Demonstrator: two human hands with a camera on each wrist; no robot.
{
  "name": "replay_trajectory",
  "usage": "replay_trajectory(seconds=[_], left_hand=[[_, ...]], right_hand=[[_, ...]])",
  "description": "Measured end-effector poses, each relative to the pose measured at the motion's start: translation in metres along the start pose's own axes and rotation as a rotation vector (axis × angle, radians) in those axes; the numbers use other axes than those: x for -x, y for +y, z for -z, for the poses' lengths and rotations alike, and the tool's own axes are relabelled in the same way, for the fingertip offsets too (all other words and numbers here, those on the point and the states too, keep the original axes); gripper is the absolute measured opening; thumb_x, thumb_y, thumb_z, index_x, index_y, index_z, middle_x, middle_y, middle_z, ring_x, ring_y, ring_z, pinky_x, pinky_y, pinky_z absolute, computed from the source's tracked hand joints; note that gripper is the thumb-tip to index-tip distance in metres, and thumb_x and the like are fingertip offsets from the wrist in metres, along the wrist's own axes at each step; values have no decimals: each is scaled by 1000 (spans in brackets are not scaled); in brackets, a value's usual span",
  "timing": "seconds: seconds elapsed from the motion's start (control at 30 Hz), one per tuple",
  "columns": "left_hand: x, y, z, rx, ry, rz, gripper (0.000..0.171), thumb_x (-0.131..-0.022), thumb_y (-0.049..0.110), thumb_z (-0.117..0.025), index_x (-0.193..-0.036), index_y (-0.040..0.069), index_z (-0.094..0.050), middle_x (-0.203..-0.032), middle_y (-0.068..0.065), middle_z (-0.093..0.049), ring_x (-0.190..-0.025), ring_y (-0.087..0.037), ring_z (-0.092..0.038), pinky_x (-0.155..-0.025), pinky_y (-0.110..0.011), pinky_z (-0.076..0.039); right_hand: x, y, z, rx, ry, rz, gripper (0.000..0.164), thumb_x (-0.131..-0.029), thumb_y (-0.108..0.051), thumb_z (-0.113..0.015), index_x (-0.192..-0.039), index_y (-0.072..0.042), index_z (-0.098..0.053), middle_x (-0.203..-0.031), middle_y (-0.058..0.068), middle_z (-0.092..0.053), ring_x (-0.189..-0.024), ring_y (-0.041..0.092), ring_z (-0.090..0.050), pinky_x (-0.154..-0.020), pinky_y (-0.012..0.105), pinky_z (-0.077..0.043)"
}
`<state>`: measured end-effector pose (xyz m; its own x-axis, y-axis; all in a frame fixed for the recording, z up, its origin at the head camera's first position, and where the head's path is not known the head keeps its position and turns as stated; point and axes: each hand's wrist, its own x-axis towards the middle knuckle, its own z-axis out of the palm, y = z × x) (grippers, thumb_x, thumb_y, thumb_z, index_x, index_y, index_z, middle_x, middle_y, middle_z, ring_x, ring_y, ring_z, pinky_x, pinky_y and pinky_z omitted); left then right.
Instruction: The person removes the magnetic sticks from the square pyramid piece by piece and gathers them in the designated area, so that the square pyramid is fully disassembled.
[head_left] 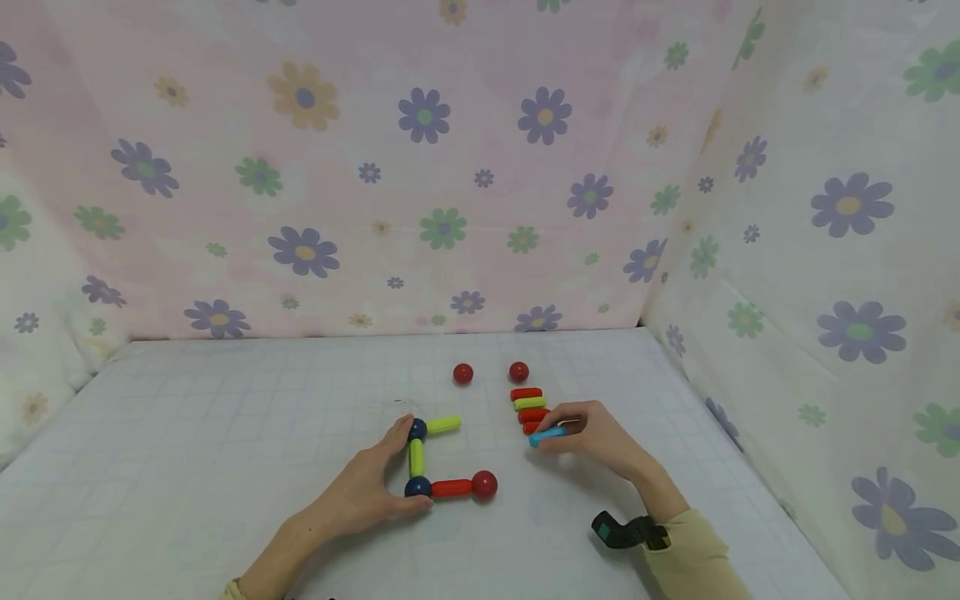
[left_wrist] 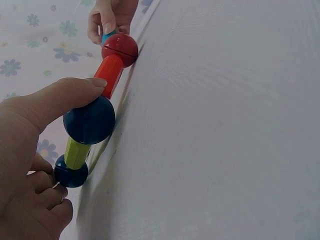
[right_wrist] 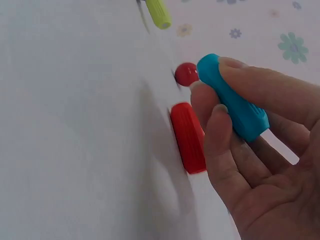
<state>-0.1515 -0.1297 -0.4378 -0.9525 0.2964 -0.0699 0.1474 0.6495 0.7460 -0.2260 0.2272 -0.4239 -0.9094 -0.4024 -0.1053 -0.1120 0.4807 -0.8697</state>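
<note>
A flat, open-sided frame of toy building sticks and balls lies on the table. Two dark blue balls, the near one (head_left: 417, 488) and the far one (head_left: 417, 429), are joined by a yellow-green stick (head_left: 417, 458). A second yellow-green stick (head_left: 444, 424) extends right from the far ball, and a red stick (head_left: 452, 488) ending in a red ball (head_left: 484, 485) from the near one. My left hand (head_left: 358, 492) grips the frame's left side, thumb at the near ball, fingers at the far one. Between thumb and fingers, my right hand (head_left: 600, 442) pinches a light blue stick (right_wrist: 232, 102) above the table.
Beside my right hand, several loose sticks lie in a row, among them a red one (head_left: 527, 393) and a yellow-green one (head_left: 530, 403). Behind them sit two loose red balls, left (head_left: 462, 373) and right (head_left: 519, 372). Flowered cloth (head_left: 442, 167) hangs behind the white table (head_left: 187, 433).
</note>
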Motion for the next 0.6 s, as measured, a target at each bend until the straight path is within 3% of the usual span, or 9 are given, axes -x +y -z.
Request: replay_trajectory(seconds=[0.23, 0.4, 0.6], left_hand=[[0, 0, 0, 6, -8, 4, 115, -73, 51, -86, -161, 17, -20, -166, -3, -23, -152, -28, -24, -119, -56, -29], [-1, 0, 0, 8, -11, 4, 115, -73, 52, -86, -161, 17, -20, -166, -4, -23, -152, -29, -25, -119, -56, -28], [0, 0, 0, 11, -9, 5, 116, -72, 52, -86, -161, 18, -19, -166, -4, -22, -152, -29, -24, -119, -56, -28]], right_hand=[[3, 13, 16, 7, 12, -19, 28, -84, -26, -82, -106, -11, -74, -109, 8, -72, -93, 27, -68, -84, 37, -55], [3, 16, 19, 73, 71, -21, 26, -82, -25, -83, -102, -11, -75, -102, 6, -73, -93, 24, -63, -79, 34, -53], [2, 16, 18, 71, 117, -42, 28, -81, -21, -85, -102, -7, -74, -99, 8, -72, -87, 21, -66, -81, 32, -52]])
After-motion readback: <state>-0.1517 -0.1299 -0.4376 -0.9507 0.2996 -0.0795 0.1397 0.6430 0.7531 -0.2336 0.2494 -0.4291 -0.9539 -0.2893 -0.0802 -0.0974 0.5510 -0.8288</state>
